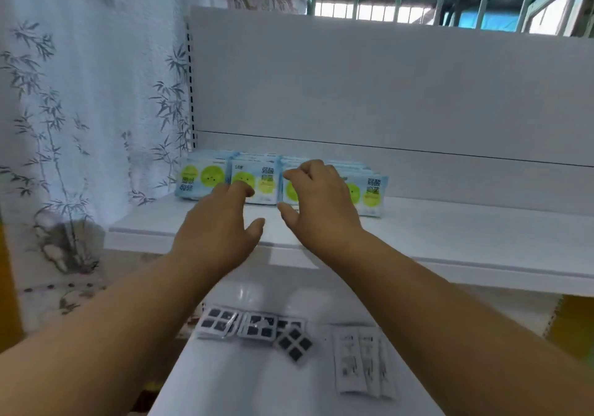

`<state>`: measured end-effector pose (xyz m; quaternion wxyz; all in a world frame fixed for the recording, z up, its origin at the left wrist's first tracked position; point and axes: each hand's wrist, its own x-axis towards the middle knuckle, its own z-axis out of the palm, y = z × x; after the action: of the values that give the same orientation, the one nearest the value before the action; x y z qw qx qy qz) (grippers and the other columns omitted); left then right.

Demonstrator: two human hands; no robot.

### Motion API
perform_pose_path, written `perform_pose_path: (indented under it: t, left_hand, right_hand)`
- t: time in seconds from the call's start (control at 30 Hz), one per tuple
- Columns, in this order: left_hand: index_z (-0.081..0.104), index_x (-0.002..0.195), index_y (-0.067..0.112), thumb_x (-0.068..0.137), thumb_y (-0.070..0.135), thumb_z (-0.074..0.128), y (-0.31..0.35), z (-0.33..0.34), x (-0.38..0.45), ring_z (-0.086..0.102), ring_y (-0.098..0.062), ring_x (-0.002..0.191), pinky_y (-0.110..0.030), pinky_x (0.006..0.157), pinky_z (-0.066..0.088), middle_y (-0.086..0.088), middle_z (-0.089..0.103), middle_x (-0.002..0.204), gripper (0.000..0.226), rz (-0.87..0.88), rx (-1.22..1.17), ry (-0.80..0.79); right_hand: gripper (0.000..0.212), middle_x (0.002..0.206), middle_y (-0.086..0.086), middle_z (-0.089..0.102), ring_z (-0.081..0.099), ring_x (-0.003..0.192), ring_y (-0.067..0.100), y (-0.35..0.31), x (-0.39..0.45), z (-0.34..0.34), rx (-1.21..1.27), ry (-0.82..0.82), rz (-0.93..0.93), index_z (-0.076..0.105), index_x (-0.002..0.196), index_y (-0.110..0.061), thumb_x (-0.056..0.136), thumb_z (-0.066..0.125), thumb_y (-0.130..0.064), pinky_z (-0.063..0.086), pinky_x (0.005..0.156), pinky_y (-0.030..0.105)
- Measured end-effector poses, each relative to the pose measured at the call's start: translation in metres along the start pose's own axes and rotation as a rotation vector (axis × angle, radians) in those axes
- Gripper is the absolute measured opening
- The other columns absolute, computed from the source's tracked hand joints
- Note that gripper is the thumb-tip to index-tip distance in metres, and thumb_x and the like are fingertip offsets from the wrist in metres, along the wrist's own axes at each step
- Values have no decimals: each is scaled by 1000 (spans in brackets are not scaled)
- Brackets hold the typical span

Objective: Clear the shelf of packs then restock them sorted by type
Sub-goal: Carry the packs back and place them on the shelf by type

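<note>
1. The upper shelf [450,222] carries a row of light blue packs [257,181] with green circles on their fronts, standing side by side at its left end against the back panel [385,87].
2. The left hand [221,222] reaches toward the middle of that row with its fingers spread and relaxed, its fingertips at the front face of one pack; it clasps nothing.
3. The right hand [318,203] lies over the right part of the row with fingers slightly bent and thumb held apart; whether it touches the packs or only hovers over them cannot be told, and no pack is visibly gripped.
4. On the lower surface [257,383] lie flat packs of dark squares [257,325], several together and one tilted just beside them, and to their right two white sachets [363,364] side by side.
5. As a judgement, restocking is under way: one type, the blue packs, appears already lined up on the shelf and is being straightened or closed up.
6. What seems left is to lift the dark-square packs and the white sachets onto the shelf, each type in its own group, on the long bare stretch to the right of the blue row.
</note>
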<state>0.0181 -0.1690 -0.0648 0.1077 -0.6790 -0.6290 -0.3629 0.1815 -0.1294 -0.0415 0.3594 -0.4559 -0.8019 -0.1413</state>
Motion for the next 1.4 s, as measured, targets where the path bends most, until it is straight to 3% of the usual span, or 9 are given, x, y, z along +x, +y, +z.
perform_pose_path:
  t: [0.27, 0.47, 0.57, 0.8, 0.93, 1.23, 1.4]
  left_hand:
    - [52, 128, 23, 89, 29, 64, -122, -93, -154, 57, -18, 106, -35, 85, 50, 2, 57, 120, 41, -216, 186, 57]
    - [57, 121, 24, 90, 15, 60, -197, -89, -312, 58, -19, 101, -40, 83, 53, 4, 57, 116, 32, -591, 330, 9]
    - [57, 123, 25, 93, 17, 55, -208, -64, -393, 57, -19, 104, -39, 83, 51, 4, 56, 118, 30, -826, 335, -53]
    - [57, 122, 22, 91, 16, 60, -233, 39, -557, 59, -20, 101, -30, 78, 43, 2, 56, 119, 32, -1228, 197, -189]
    - [56, 120, 22, 88, 14, 60, -266, 121, -655, 58, -22, 103, -36, 82, 47, 1, 57, 118, 34, -1343, 112, -259]
    - [54, 120, 26, 89, 23, 60, -336, 311, -836, 58, -19, 99, -39, 83, 49, 4, 55, 115, 32, -1577, -40, -298]
    - [55, 122, 22, 89, 22, 62, -370, 400, -920, 57, -23, 104, -39, 90, 47, 0, 55, 121, 35, -1705, -77, -280]
  right_hand:
    - [51, 125, 6, 51, 47, 116, 26, -178, -58, 50, 325, -146, -151, 56, 131, -18, 84, 70, -32, 43, 98, 43]
    - [47, 126, -2, 48, 44, 116, 16, -272, -144, 154, 505, -503, -384, 52, 135, -23, 91, 64, -34, 42, 97, 29]
    - [49, 127, -2, 49, 47, 118, 17, -300, -205, 208, 587, -696, -469, 52, 135, -23, 89, 67, -35, 45, 96, 30]
    - [50, 129, 0, 48, 49, 117, 20, -322, -375, 324, 617, -1139, -504, 49, 137, -24, 90, 65, -32, 47, 95, 37]
    - [49, 133, -3, 47, 50, 118, 17, -319, -486, 402, 550, -1316, -458, 49, 136, -27, 90, 64, -31, 42, 92, 26]
    - [42, 122, 2, 51, 59, 108, 21, -305, -699, 581, 499, -1479, -267, 55, 126, -23, 86, 69, -27, 49, 88, 33]
    - [43, 120, 4, 50, 53, 112, 22, -291, -791, 675, 422, -1527, -259, 54, 127, -21, 87, 67, -27, 39, 86, 26]
